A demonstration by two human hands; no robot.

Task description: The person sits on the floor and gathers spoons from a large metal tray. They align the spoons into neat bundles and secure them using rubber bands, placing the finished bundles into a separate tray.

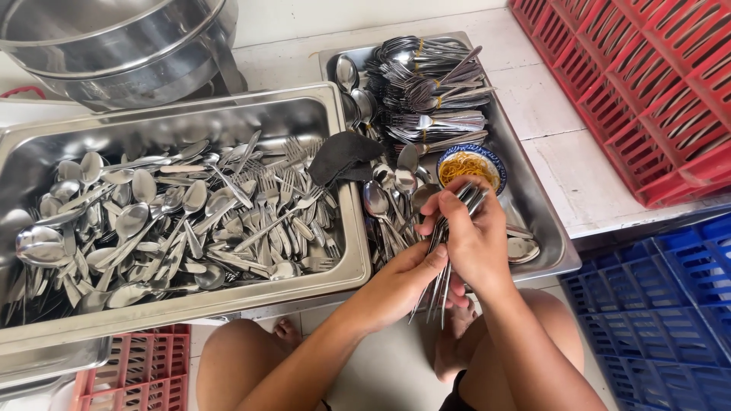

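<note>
While both hands work over the gap between the knees, the scene reads so:

Step in hand: gathering a bunch of cutlery [445, 255] into one bundle, by my judgement; bound bundles of forks [434, 84] already lie at the far end of the smaller steel tray [552, 243].

Right hand [476, 240]: clamped around the upper part of the bunch, fingers curled over the heads of the pieces.

Left hand [400, 281]: closed on the same bunch from the side, thumb pressed to the handles just beside the right hand.

Where the bunch is: upright, held over the near edge of the smaller tray, handles pointing down toward the floor.

Next move calls for: evening up the handles and a firm one-handed hold, so a band from the small blue bowl [470, 164], just beyond the right hand, could go round.

Loose stock: a heap of spoons and forks [175, 221] fills the large steel tray [190, 114], to the left of the hands and well apart from them.
</note>
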